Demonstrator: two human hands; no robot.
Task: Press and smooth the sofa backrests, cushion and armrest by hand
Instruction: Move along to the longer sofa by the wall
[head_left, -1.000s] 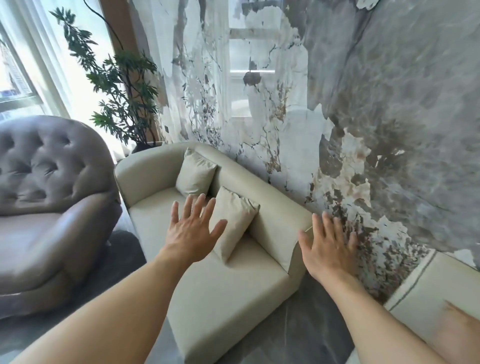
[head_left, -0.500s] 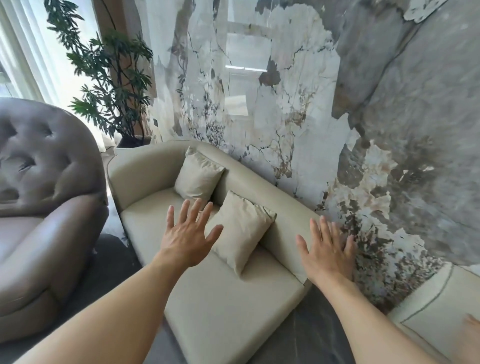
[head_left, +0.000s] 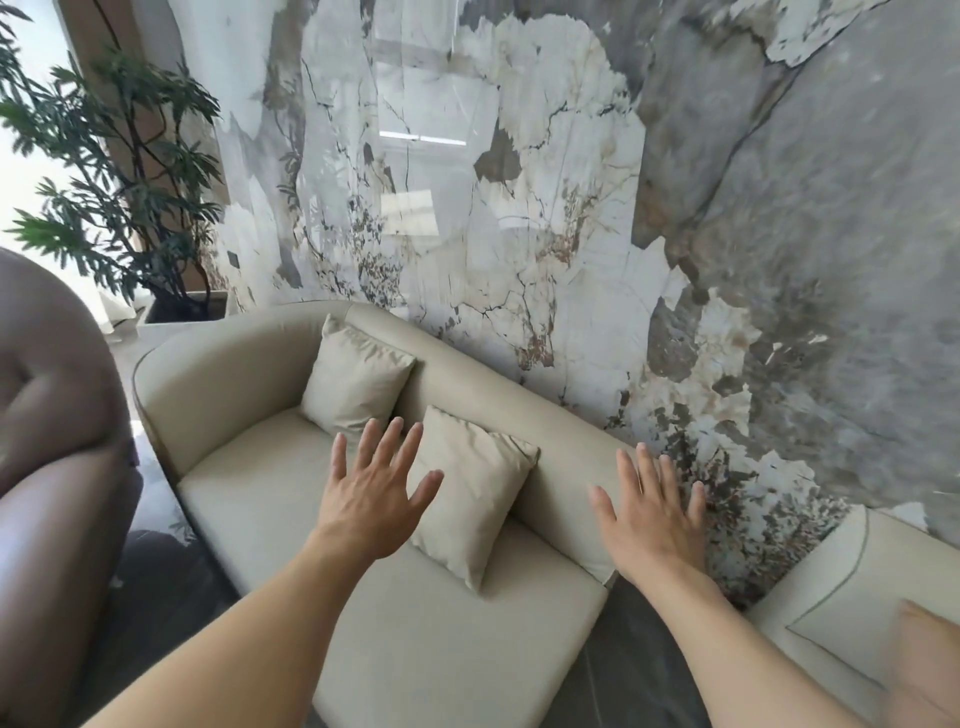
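A beige sofa stands against the marble wall, with a curved armrest (head_left: 208, 384) at its far left end, a low backrest (head_left: 566, 457) and a flat seat (head_left: 415, 644). Two beige cushions lean on the backrest: a far cushion (head_left: 353, 382) and a near cushion (head_left: 472, 493). My left hand (head_left: 376, 499) hovers open, fingers spread, in the air in front of the near cushion, covering its left edge. My right hand (head_left: 654, 514) is open too, fingers spread, over the right end of the backrest. Neither hand holds anything; contact with the sofa cannot be told.
A brown tufted leather armchair (head_left: 57, 467) stands close on the left. A potted plant (head_left: 119, 208) is behind the sofa's armrest. Another beige seat (head_left: 852, 597) sits at the lower right, with dark floor (head_left: 623, 670) between it and the sofa.
The view has moved closer to the sofa and to the right. Both open hands have stretched forward towards the near cushion and the backrest.
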